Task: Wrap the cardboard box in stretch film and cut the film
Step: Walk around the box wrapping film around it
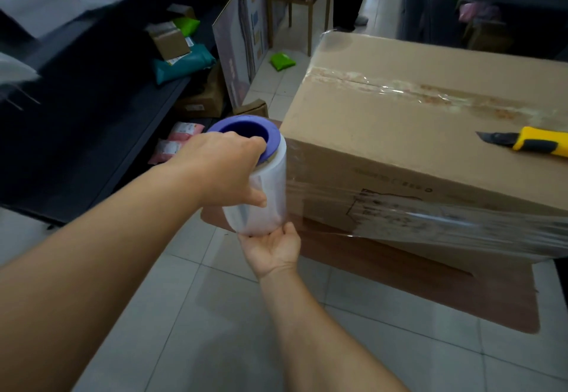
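1. At the near left corner of the cardboard box (415, 133), a roll of stretch film (267, 194) stood upright, held between the person's two hands just beside the box's edge.
2. Left hand (224, 170): it grasped the upper part of the roll, its fingers curled over the purple core (246, 133) with the tips inside the rim, and its thumb (249, 199) pressed against the white side of the roll.
3. Right hand (272, 248): it cupped the roll's lower end from beneath, palm up, with fingers curled round the bottom edge; one fingertip showed at the roll's right side, and the others were hidden behind it.
4. Film sheet (445, 222): a clear band ran from the roll across the box's near side face toward the right, over a printed outline on the cardboard.
5. Box: large and brown, it rested on a reddish-brown table (461, 296) above a pale tiled floor (215, 330); a taped seam (415, 90) ran along its top, which also carried clear film.
6. Utility knife (528, 142): yellow and black with its blade extended, it lay on the box top near the right edge, well apart from both hands.
7. Background: small parcels (172, 44) lay on dark shelving at the left.
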Motion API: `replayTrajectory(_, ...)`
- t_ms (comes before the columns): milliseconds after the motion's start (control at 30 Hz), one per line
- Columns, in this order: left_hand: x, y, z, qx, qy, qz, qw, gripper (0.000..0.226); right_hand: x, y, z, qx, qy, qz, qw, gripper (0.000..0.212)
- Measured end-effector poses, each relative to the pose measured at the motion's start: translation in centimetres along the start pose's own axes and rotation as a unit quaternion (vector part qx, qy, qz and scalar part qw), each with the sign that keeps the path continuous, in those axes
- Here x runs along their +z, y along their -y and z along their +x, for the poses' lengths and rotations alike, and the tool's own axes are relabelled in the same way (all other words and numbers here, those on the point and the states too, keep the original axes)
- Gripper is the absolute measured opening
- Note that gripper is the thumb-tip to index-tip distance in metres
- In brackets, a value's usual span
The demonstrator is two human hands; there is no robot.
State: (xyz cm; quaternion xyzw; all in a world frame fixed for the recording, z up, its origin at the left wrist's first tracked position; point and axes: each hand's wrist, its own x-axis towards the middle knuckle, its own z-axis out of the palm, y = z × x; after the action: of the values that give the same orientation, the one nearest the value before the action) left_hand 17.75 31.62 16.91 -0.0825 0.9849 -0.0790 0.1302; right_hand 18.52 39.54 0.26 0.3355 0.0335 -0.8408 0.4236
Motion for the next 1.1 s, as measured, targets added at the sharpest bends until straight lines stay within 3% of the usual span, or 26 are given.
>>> replayTrajectory(167, -0.4, 1.7, 1.6, 0.000, 0.003, 0.003, 1.000, 0.051, 1.6, -0.3, 1.5, 0.008, 0.002, 0.001, 1.000, 0.048)
replayTrajectory(633, 0.0, 4.7, 5.0, 0.000, 0.003, 0.008, 1.000, 0.052, 3.2, -0.4, 5.4, 0.035, 0.023, -0.008, 0.999, 0.058)
replayTrajectory(1100, 0.5, 6.5, 9.3, 0.023, 0.009, -0.009, 1.000, 0.046, 4.1, 0.7, 9.0, 0.038, 0.051, 0.007, 0.998, 0.048)
